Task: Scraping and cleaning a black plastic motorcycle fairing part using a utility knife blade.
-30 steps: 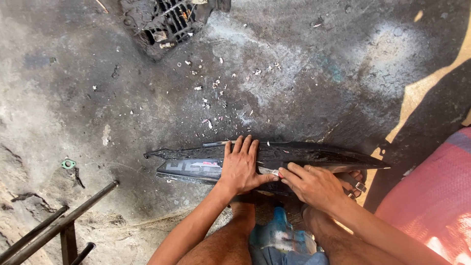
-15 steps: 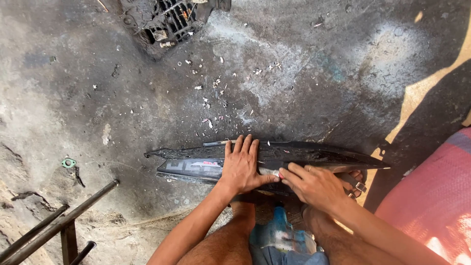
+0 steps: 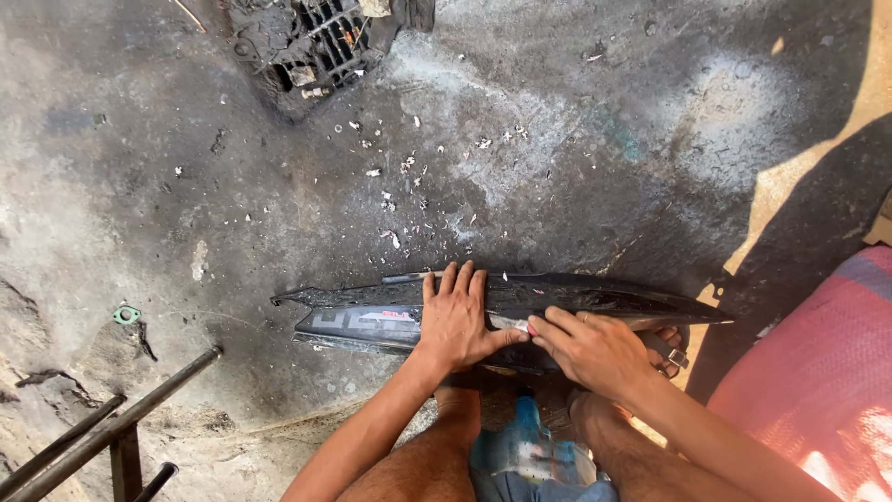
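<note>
A long, narrow black plastic panel (image 3: 595,299) with a grey sticker strip on its left part lies on the dirty concrete floor in front of my knees. My left hand (image 3: 455,321) rests flat on the middle of it, fingers spread and pointing away from me. Just to its right, my right hand (image 3: 590,349) pinches a small pale edge on the panel's surface with its fingertips, next to my left thumb. The panel's near edge is hidden behind both hands.
A black broken grille-like part (image 3: 311,46) lies at the top. Pale chips are scattered over the floor (image 3: 418,177). A small green ring (image 3: 126,314) sits at the left, dark metal bars (image 3: 102,432) at the bottom left, a pink woven sack (image 3: 818,390) at the right.
</note>
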